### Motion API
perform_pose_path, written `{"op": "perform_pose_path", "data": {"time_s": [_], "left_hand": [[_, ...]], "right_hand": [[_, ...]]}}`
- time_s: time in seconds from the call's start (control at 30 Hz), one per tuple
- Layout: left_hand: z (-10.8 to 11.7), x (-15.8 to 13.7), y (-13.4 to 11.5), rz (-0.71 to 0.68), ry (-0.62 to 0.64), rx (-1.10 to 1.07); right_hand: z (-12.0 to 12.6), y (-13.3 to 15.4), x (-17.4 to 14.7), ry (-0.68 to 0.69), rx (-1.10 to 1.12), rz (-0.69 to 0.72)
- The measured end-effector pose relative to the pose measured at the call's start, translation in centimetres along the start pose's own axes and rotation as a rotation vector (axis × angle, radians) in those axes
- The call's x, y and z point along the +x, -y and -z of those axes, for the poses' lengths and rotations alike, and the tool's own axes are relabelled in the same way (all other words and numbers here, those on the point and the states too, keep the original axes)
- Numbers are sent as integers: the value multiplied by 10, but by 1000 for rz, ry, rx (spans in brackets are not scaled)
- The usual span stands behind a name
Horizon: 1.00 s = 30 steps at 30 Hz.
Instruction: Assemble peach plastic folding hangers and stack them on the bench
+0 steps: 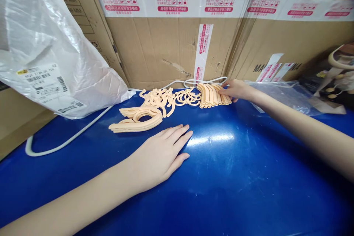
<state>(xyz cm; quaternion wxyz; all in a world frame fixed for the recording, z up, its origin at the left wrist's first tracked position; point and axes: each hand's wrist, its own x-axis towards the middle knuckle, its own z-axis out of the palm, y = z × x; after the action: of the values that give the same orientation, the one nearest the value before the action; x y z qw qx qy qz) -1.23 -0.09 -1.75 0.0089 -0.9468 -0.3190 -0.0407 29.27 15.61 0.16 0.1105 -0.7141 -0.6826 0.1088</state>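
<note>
A row of peach plastic hanger arms (211,95) is set near the back of the blue table (235,177), with the pieces lined up side by side. The right end of the row is touched by the right hand (236,89). Its fingers are bent close together there, but it cannot be told whether a piece is held.

Just left of the row, a messy pile of peach hooks (156,97) is spread out. In front of the pile, toward the left, a small stack of curved pieces (138,126) is laid flat. Near that stack, the left hand (163,151) is rested palm down on the table, with its fingers stretched out and nothing held.

A clear plastic bag (290,97) is seen under and beyond the right wrist. Behind the pieces, a white cord (41,154) is looped along the table. On the left, a big white mailing bag (63,51) is leaned against brown cardboard boxes (160,44), which are sealed with white and red tape (193,5).
</note>
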Motion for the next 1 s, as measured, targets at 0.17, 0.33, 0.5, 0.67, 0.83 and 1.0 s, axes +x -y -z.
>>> {"op": "perform_pose_path", "data": {"time_s": [0.17,0.33,0.5,0.67,0.83,1.0], "left_hand": [[2,-1,0,5,10,-5],[7,-7,-2,48,-36,16],[8,-13,-10,112,-193,-54],[5,-17,-15,59,-157,-241],[4,-18,-13,55,-180,-278],[5,-19,-8,57,-214,-224]], "right_hand": [[16,9,-13,-109,-178,35],[23,28,-56,-226,-340,167],[6,55,-129,74,-292,824],[-17,69,-173,129,-240,1089],[-30,63,-171,54,-246,1092],[-31,54,-165,49,-255,1073]]}}
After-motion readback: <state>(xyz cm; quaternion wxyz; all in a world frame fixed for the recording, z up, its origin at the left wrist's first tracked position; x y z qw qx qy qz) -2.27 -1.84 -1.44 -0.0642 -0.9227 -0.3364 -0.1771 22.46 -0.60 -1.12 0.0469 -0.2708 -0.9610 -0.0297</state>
